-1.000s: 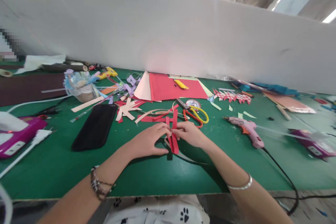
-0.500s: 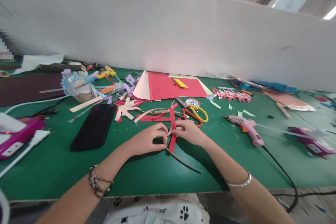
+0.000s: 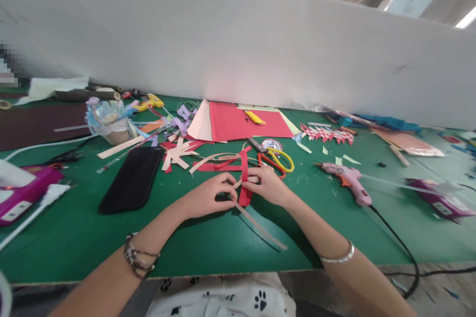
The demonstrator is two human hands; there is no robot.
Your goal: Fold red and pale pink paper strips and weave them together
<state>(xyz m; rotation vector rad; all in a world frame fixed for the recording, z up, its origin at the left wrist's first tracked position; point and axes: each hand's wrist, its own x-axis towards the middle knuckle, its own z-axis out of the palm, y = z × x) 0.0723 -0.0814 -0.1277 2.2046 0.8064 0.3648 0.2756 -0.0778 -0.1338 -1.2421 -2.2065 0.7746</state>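
My left hand (image 3: 215, 194) is pinched on a pale pink paper strip (image 3: 261, 227), whose long tail slants down to the right above the green table. Just right of it, my right hand (image 3: 268, 187) closes its fingers on the red paper strip (image 3: 244, 195) where it crosses the pale one. The red strip stands roughly upright between both hands and looks bent near its lower end. Fingers hide the exact crossing. Beyond my right hand lie scissors (image 3: 280, 158) with yellow and orange handles. More red strips (image 3: 217, 166) and pale pink strips (image 3: 182, 154) lie behind my left hand.
A black phone (image 3: 131, 181) lies left of my hands. On the right rests a pink glue gun (image 3: 351, 181) with its cord over the table edge. Red card (image 3: 238, 126) with a yellow cutter (image 3: 255, 118) sits behind. A power strip (image 3: 28, 190) is far left.
The pale strip's tail has turned and lifted off the table, showing its pale face. The red strip's lower end has shifted up slightly. Both hands stay nearly in place.
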